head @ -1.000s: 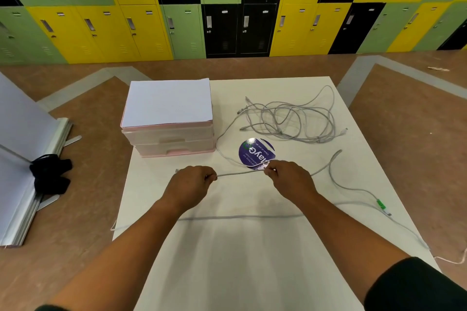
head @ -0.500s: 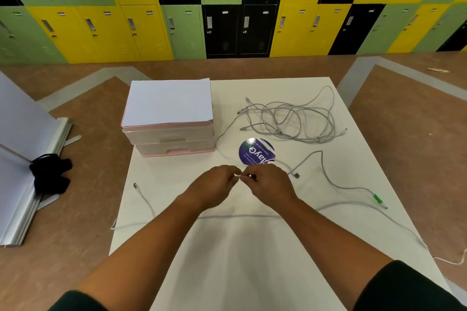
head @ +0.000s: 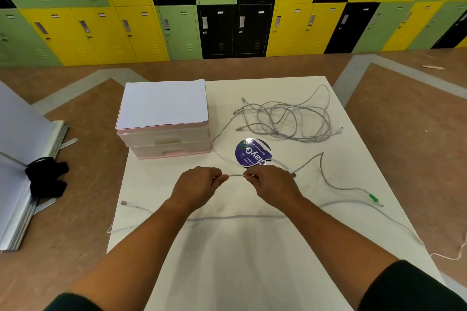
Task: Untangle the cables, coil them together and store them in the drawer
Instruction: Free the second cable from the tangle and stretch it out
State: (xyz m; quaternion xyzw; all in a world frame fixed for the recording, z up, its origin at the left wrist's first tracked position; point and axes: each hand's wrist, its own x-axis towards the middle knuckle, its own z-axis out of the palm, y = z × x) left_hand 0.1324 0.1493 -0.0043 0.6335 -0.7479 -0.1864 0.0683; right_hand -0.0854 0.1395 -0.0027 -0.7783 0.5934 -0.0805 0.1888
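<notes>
A tangle of grey cables (head: 288, 121) lies at the back right of the white table (head: 252, 260). One grey cable (head: 236, 176) runs between my hands near the table's middle. My left hand (head: 195, 188) grips it with curled fingers, and my right hand (head: 271, 184) pinches it a short way to the right. Its loose end with a plug (head: 124, 203) trails off to the left. Another cable with a green connector (head: 373, 198) lies to the right. The pink drawer unit (head: 166, 139) stands at the back left with both drawers closed.
A round purple sticker (head: 252, 152) is on the table behind my hands. A long cable (head: 237, 217) crosses the table under my forearms and drops over the right edge. White boards and a black cloth (head: 45, 177) lie on the floor at left. Lockers line the far wall.
My hands came together from a wide stretch, then parted slightly again. The cable's left end dropped onto the table at left, and its right part slackened into a bend.
</notes>
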